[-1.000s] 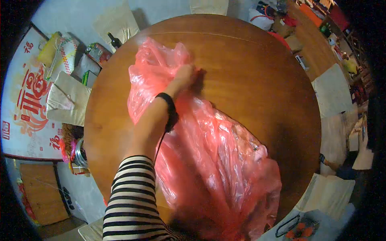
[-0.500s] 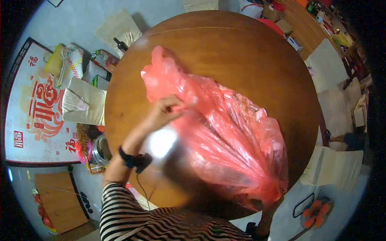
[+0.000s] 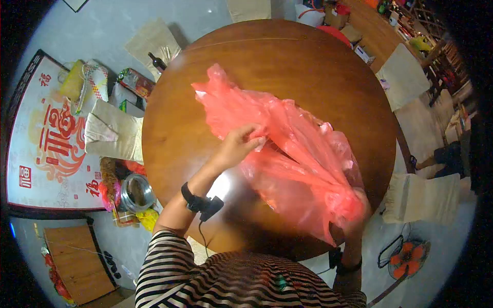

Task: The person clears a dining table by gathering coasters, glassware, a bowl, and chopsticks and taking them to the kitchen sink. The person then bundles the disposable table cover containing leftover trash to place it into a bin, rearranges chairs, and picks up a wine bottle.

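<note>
A large, thin red plastic bag [image 3: 287, 138] lies stretched diagonally over the round wooden table [image 3: 215, 56]. My left hand [image 3: 240, 146] has its fingers closed on the near edge of the bag around its middle. At the bag's lower right end, my right hand [image 3: 358, 215] is wrapped round the bunched plastic. The film covers part of that hand and its outline is a little blurred. Folds run taut between my two hands. Beyond my left hand, the upper left end of the bag lies loose on the wood.
Covered chairs [image 3: 114, 131] ring the table. A dark bottle [image 3: 157, 62] stands at its upper left edge, and a glass jar [image 3: 137, 192] is to the left. On the right are a fan [image 3: 405, 260] and a person's leg [image 3: 434, 160]. Black wrist straps with a cable are on my arms.
My left hand has moved right along the bag, pulling plastic with it. My right hand has come up into view from the lower edge, and the bag is more gathered.
</note>
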A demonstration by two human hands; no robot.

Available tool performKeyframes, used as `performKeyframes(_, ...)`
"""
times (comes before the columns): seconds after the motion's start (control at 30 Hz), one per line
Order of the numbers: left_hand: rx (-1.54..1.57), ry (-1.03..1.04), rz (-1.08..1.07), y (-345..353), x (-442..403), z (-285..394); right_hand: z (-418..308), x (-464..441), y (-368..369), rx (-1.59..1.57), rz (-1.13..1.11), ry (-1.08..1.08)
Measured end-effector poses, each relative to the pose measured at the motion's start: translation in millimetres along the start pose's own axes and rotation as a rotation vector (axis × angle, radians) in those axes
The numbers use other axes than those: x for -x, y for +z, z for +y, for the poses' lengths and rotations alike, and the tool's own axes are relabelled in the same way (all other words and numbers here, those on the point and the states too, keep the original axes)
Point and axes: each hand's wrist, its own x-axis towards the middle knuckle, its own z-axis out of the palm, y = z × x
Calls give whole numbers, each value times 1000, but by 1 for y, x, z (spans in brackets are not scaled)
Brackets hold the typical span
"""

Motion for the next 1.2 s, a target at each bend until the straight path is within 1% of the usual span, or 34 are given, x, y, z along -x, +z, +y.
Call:
performKeyframes(0.03,-95,63,-16,6,7,5,-11,-4,15,-143,-10,179)
performKeyframes(0.1,-290,187,-46,21,21,13,-49,-23,47,58,-115,-125)
performKeyframes(0.17,-309,305,-187,46,38,43,-79,-26,75,-76,-238,-43)
performKeyframes(0.23,-376,459,-258,72,54,53,-89,-33,88,-99,-410,-103)
performKeyframes(0.33,-352,567,-420,100,77,79,-100,-45,84,66,-707,-417)
performKeyframes(0.43,-309,442,-390,91,92,80,-105,-40,59,224,-682,-391)
performKeyframes(0.47,-320,324,-270,80,100,84,-113,-34,53,344,-578,-353)
performKeyframes(0.53,-569,361,-56,51,100,85,-124,-28,45,327,-511,-370)
performKeyframes(0.6,-737,340,-27,43,104,64,-131,-20,43,326,-444,-407)
performKeyframes(0.63,-782,364,-23,54,103,52,-132,-14,49,331,-419,-434)
performKeyframes(0.67,-827,387,-17,65,102,39,-126,-10,58,250,-475,-488)
performKeyframes(0.7,-847,435,-6,76,103,32,-121,-5,68,162,-530,-543)
performKeyframes(0.77,-877,532,20,93,111,26,-126,3,93,136,-646,-619)
performKeyframes(0.87,-809,539,-20,96,113,36,-130,21,104,172,-627,-653)
performKeyframes(0.97,-683,410,-2,86,85,35,-130,25,74,42,-475,-498)
performKeyframes(1.0,-631,354,16,81,74,34,-113,24,61,79,-363,-521)
performKeyframes(1.03,-578,300,33,75,65,35,-94,23,45,210,-277,-514)
performKeyframes(1.07,-526,253,51,68,61,37,-76,32,24,308,-211,-252)
performKeyframes(1.1,-478,204,67,59,56,41,-53,35,3,358,-131,-183)
performKeyframes(1.17,-405,138,82,48,50,44,-15,44,-32,650,-63,-28)
performKeyframes(1.2,-382,113,83,44,46,46,12,47,-46,639,-54,1)
